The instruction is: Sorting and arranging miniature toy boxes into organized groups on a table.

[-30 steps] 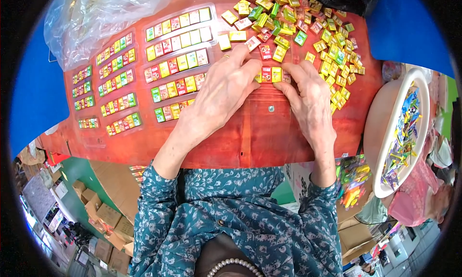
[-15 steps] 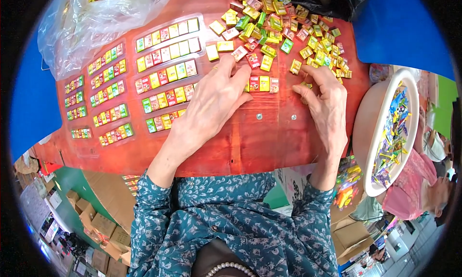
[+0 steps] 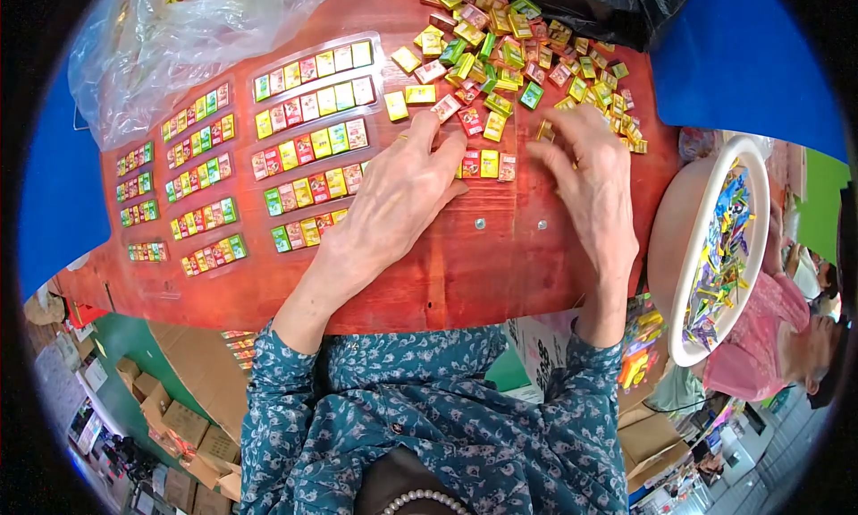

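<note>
On the red tabletop, my left hand [image 3: 393, 189] rests with its thumb and fingers closed around the left end of a short row of small boxes [image 3: 488, 164]. These boxes are red, yellow and pink, and the hand hides the row's left part. To the right of the row, my right hand [image 3: 590, 171] pinches a small yellow box [image 3: 545, 132] between thumb and fingers; motion blurs it a little. Beyond my hands lies a loose heap of small yellow, green and red boxes [image 3: 509, 54]. A red box [image 3: 470, 120] and a yellow box [image 3: 494, 126] lie just past the row.
Clear plastic trays [image 3: 310, 146] filled with rows of such boxes cover the left side. A clear bag [image 3: 206, 32] lies at the far left, a black bag [image 3: 617, 14] at the far right. A white tub [image 3: 666, 247] of colourful wrapped pieces stands right; beyond it sits a person [image 3: 760, 336].
My right hand has moved slightly up and left with the small box, nearer the row. My left hand stays at the row's left end.
</note>
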The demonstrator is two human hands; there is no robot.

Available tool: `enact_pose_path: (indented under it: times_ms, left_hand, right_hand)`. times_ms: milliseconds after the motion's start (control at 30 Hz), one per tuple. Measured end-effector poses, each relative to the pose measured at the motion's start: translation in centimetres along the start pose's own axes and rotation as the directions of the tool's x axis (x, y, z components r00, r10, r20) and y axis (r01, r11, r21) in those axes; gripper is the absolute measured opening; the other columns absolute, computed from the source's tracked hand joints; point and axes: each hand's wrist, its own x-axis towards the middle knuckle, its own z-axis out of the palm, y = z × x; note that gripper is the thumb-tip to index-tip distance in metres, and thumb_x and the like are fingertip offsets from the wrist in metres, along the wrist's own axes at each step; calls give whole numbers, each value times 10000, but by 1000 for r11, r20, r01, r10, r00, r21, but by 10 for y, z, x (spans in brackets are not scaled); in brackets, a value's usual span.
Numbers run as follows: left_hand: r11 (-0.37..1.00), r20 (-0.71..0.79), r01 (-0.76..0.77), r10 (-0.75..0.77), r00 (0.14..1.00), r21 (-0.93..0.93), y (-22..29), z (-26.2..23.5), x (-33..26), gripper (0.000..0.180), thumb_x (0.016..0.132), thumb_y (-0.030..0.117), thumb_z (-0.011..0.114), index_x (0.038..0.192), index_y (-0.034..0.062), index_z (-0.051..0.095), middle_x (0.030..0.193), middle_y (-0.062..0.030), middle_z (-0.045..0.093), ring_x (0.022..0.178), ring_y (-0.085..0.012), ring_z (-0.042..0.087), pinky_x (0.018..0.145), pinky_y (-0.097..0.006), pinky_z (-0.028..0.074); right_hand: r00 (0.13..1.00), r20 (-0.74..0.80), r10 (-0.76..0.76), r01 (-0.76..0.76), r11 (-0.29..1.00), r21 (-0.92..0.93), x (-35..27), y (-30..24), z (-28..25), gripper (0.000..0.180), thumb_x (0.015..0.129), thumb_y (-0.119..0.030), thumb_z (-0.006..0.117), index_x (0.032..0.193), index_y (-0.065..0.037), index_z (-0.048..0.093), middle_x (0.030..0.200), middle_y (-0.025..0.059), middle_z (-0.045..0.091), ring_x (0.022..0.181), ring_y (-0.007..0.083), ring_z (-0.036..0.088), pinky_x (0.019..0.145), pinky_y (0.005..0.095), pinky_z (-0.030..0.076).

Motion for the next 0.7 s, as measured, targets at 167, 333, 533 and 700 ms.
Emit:
enact_pose_path:
  times_ms: [167, 333, 533, 700]
  left_hand:
    - [1000, -7, -11, 10, 1000, -23, -1, 0, 0, 485, 755, 24, 775, 1191, -17, 569, 1071, -160, 523, 918, -365, 616, 741, -441, 528]
    - [997, 42, -22, 25, 999, -71, -1, -3, 2, 429, 745, 12, 786, 1091, -50, 539, 1077, -232, 507, 908, -419, 629, 758, -465, 535]
    - [995, 47, -12, 17, 999, -100, -4, -7, -1, 486, 740, -4, 784, 1147, -44, 522, 1100, -228, 508, 936, -424, 622, 768, -475, 527]
    - [988, 15, -15, 18, 1000, -151, -4, -11, 0, 496, 738, -25, 767, 1182, -21, 547, 1115, -185, 536, 969, -398, 611, 798, -459, 516]
  right_hand:
    - [993, -52, -106, 98, 986, -134, 30, 17, 22, 230, 804, -32, 724, 1018, -5, 644, 985, 189, 599, 867, 412, 630, 719, 466, 515]
    - [992, -89, -92, 81, 990, -118, 32, 23, 24, 210, 800, -11, 718, 995, 0, 640, 982, 188, 606, 872, 407, 634, 726, 472, 514]
    - [984, -116, -134, 123, 987, -99, 31, 27, 25, 211, 792, 21, 706, 992, 23, 640, 960, 200, 613, 881, 413, 626, 750, 465, 505]
    - [988, -101, -119, 113, 991, -68, 34, 31, 23, 201, 806, 4, 700, 998, 29, 646, 951, 203, 612, 886, 415, 615, 758, 465, 487]
